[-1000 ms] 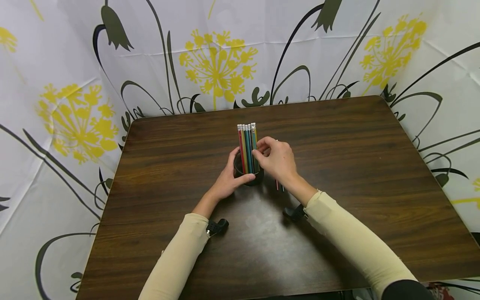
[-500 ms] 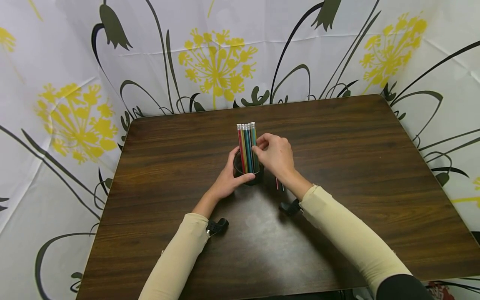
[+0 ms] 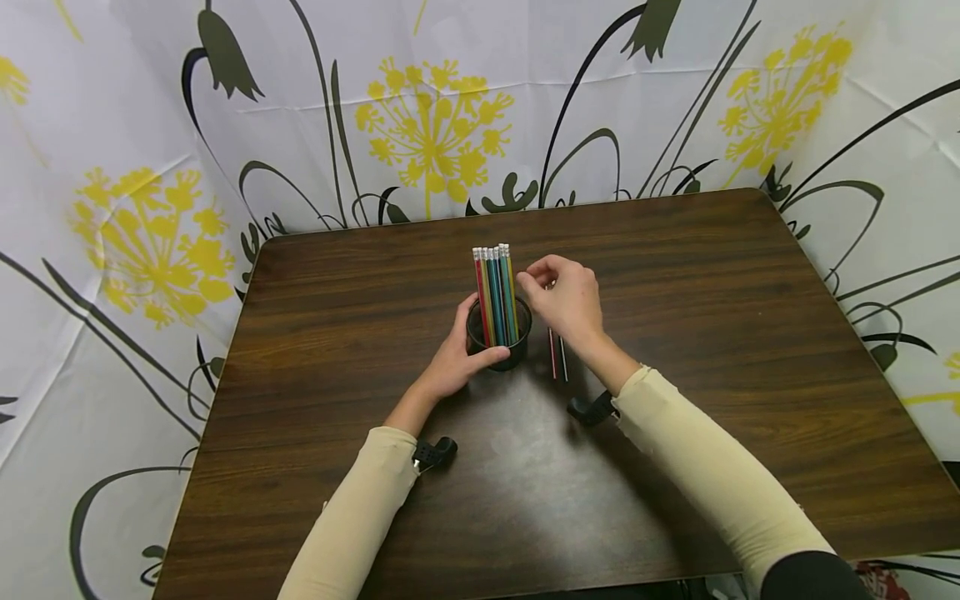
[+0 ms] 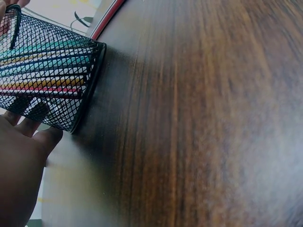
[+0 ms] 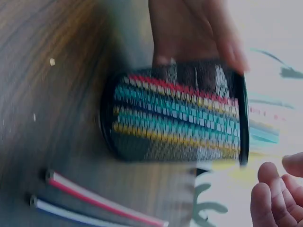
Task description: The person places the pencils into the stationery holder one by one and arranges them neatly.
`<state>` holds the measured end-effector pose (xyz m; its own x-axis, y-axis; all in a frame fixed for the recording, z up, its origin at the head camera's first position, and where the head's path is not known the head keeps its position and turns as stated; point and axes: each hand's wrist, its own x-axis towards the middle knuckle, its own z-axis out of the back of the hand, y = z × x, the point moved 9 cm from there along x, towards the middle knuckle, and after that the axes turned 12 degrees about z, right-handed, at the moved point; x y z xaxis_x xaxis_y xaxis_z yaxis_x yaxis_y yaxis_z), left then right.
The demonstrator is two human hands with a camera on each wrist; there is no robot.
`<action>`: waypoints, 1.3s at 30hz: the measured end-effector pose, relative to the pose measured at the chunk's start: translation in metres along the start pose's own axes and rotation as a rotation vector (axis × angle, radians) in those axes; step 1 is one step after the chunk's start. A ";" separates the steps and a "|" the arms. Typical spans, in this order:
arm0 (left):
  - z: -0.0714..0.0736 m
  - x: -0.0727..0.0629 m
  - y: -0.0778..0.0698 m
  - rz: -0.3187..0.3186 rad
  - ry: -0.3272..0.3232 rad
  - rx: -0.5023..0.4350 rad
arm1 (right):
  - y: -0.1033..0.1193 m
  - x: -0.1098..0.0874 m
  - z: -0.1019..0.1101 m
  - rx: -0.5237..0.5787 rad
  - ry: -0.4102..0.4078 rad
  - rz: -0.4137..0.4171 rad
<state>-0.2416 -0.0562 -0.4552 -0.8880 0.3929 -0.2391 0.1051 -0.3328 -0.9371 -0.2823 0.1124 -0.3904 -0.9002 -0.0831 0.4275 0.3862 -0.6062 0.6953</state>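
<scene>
My left hand [image 3: 453, 362] holds a black mesh pencil cup [image 3: 513, 361] upright, thumb across its near side and fingers around the left. Several coloured pencils [image 3: 495, 292] stand inside, silver-ended tops up; the mesh [image 4: 52, 35] shows their lower parts in the left wrist view. My right hand [image 3: 566, 304] hovers just right of the pencil tops, fingers loosely bent. Nothing shows between the thumb and fingers in the right wrist view, where the hand [image 5: 279, 194] is apart from the cup rim. Below it lie a red pencil [image 3: 552, 358] and a dark pencil [image 3: 563, 358], partly hidden.
The brown wood-grain table [image 3: 337, 292] extends around the cup on all sides. Behind its far edge hangs a white cloth [image 3: 562, 50] with yellow and grey flowers. A black wrist camera [image 3: 435, 452] sticks out from the left wrist, low over the table.
My right hand has let go of a pencil in the cup and moved right, away from the rim. More of the two loose pencils now shows. The left hand has stayed on the cup.
</scene>
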 end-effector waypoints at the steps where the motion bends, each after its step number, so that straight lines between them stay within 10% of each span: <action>1: 0.000 0.000 0.000 0.000 -0.006 0.006 | -0.006 0.001 0.003 0.002 -0.017 -0.017; 7: 0.000 0.000 -0.002 -0.005 -0.009 0.016 | -0.053 -0.001 0.008 -0.053 -0.007 -0.138; 17: 0.000 0.000 -0.001 -0.010 -0.002 0.019 | -0.100 -0.023 -0.020 -0.152 0.235 -0.266; 31: -0.001 -0.001 -0.004 -0.003 0.002 0.019 | -0.100 -0.029 -0.020 -0.352 0.334 -0.296; 39: 0.001 -0.003 -0.004 -0.012 -0.007 0.021 | -0.100 -0.028 -0.012 -0.266 0.324 -0.364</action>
<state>-0.2398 -0.0563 -0.4504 -0.8922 0.3911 -0.2257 0.0847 -0.3459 -0.9344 -0.2977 0.1654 -0.4789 -0.9981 -0.0449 -0.0421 0.0124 -0.8166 0.5770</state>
